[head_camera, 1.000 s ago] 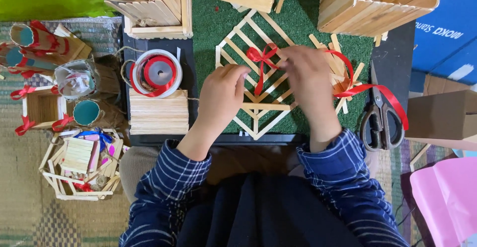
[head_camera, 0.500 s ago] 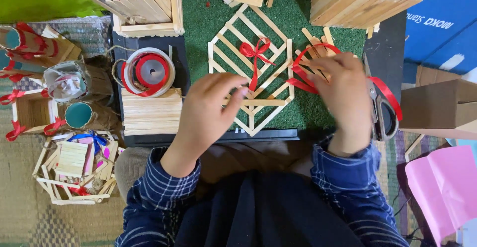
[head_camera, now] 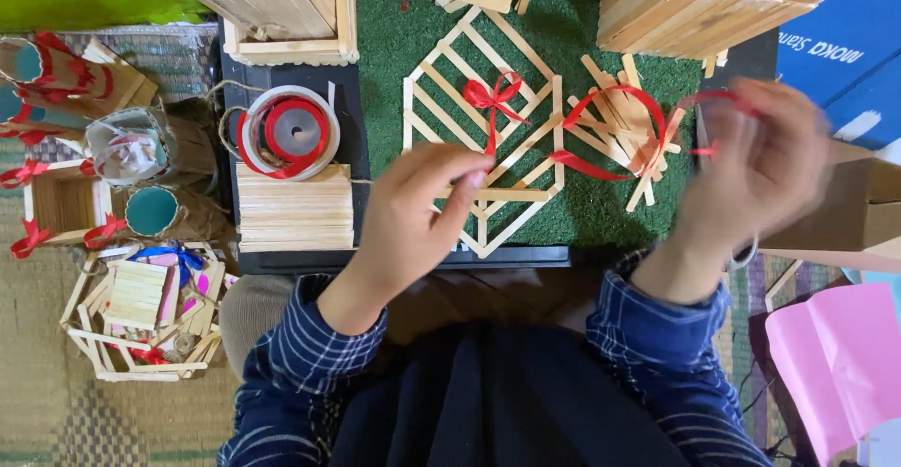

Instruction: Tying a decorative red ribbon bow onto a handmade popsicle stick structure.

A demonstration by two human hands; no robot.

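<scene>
A diamond-shaped frame of craft sticks (head_camera: 441, 82) lies on a green turf mat (head_camera: 385, 45), with a red ribbon bow (head_camera: 488, 96) tied at its middle. My left hand (head_camera: 418, 218) is over the frame's lower part, thumb and forefinger pinching a crossbar. My right hand (head_camera: 765, 162) is blurred, raised at the right, and holds a strand of red ribbon (head_camera: 648, 110). The strand loops over a pile of loose sticks (head_camera: 615, 134) and runs back to the frame's right edge.
A spool of red ribbon (head_camera: 291, 134) and a stack of flat sticks (head_camera: 296, 209) sit on a black tray (head_camera: 357, 260) at the left. Stick-built boxes (head_camera: 282, 16) stand along the top. Small ribbon-trimmed crafts (head_camera: 131, 307) crowd the left floor; pink paper (head_camera: 835, 354) lies at the right.
My right hand has pulled away from the frame to the right, drawing the red ribbon out with it. My left hand stays at the frame's lower part.
</scene>
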